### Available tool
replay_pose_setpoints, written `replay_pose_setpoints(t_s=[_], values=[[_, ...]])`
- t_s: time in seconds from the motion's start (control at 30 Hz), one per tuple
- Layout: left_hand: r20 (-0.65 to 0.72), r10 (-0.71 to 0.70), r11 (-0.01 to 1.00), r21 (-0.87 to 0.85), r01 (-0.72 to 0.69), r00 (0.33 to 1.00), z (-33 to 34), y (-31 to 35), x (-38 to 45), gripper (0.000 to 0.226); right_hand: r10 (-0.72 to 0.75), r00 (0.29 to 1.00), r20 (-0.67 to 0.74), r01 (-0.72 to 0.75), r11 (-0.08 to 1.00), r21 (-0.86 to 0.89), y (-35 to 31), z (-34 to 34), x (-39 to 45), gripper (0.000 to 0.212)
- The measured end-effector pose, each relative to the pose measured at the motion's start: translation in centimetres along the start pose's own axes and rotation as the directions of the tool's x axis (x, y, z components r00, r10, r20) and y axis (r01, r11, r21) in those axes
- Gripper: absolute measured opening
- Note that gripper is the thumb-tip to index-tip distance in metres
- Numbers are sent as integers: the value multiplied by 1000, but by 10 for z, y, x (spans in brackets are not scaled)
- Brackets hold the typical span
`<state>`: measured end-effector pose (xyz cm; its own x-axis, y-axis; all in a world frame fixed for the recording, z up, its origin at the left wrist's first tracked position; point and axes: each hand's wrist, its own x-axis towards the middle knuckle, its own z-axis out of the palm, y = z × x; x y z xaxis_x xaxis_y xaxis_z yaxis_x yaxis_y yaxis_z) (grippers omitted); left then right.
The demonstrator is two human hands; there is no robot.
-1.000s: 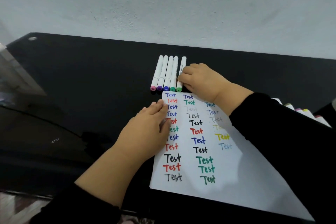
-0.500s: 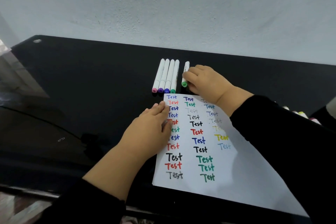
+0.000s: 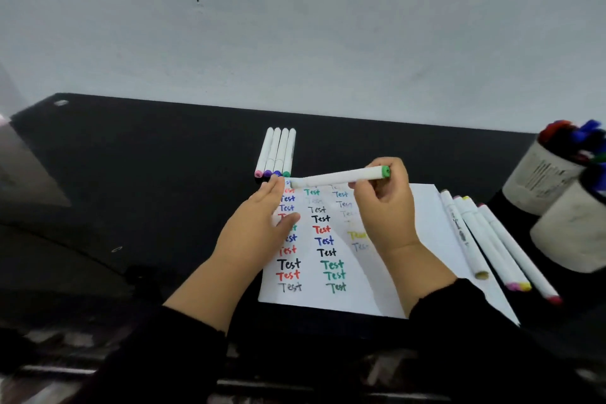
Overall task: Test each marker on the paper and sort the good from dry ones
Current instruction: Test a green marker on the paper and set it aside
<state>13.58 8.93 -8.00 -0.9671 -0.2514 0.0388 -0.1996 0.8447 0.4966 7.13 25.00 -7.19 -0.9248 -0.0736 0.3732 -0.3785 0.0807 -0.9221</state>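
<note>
**A:** What do the hands have, seen from the head camera?

**B:** The right hand [image 3: 385, 207] has its fingers curled round a green-capped marker [image 3: 341, 178]. It holds the marker up over the top of the paper [image 3: 429, 223], lying sideways. The left hand [image 3: 259, 223] is flat, with straight fingers pressing on the paper. Its fingertips are very near the marker's other end.

**A:** How should the next bit go?

**B:** I think the cap must come off first. The left hand could pull one end while the right hand holds tight. Then write on a white spot, not over the "Test" words. One hand should hold the paper down so it cannot slide.

**A:** Where are the other markers?

**B:** Four markers [image 3: 277, 152] lie in a row just past the left fingertips. More loose markers [image 3: 485, 239] lie to the right of the right hand.

**A:** Any pots?

**B:** Two cups [image 3: 541, 180] stand further right. The far one has red and blue pens in it. The near one is blurry, so I cannot tell what is inside.
</note>
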Motion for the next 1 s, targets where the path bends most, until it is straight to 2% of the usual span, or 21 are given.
replay_pose_setpoints(t_s=[0.13, 0.27, 0.33, 0.4, 0.5, 0.57, 0.67, 0.8, 0.93, 1.0], values=[[-67, 47, 995, -79, -52, 997, -2, 13, -16, 66, 91, 996, -2, -90, 988, 129, -10, -13, -19, 9], [4, 37, 983, -178, -35, 999, 5, 25, -25, 42, 236, 970, -52, -216, 944, 249, -7, -23, -25, 8], [24, 45, 974, -223, -38, 999, 9, 29, -27, 36, 331, 941, -77, -291, 902, 320, -4, -26, -25, 19], [23, 48, 968, -248, -41, 999, 11, 32, -28, 34, 383, 923, -45, -340, 862, 375, -2, -28, -24, 22], [13, 67, 967, -246, -62, 998, 12, 37, -29, 32, 434, 900, 43, -426, 856, 291, -2, -27, -24, 17], [18, 80, 965, -252, -73, 997, 14, 41, -29, 32, 450, 889, 89, -458, 869, 188, -1, -24, -24, 23], [90, 45, 946, -325, -13, 995, 18, 42, -28, 34, 452, 887, 95, -461, 879, 119, 2, -22, -25, 29], [188, 21, 894, -442, 66, 982, 20, 41, -28, 32, 477, 874, 90, -485, 861, 150, 5, -24, -25, 30], [228, 43, 833, -546, 91, 973, 19, 41, -29, 23, 510, 855, 91, -518, 832, 197, 4, -24, -24, 28], [232, 52, 829, -553, 88, 971, 17, 42, -30, 27, 515, 852, 94, -523, 825, 216, 5, -24, -23, 29]])
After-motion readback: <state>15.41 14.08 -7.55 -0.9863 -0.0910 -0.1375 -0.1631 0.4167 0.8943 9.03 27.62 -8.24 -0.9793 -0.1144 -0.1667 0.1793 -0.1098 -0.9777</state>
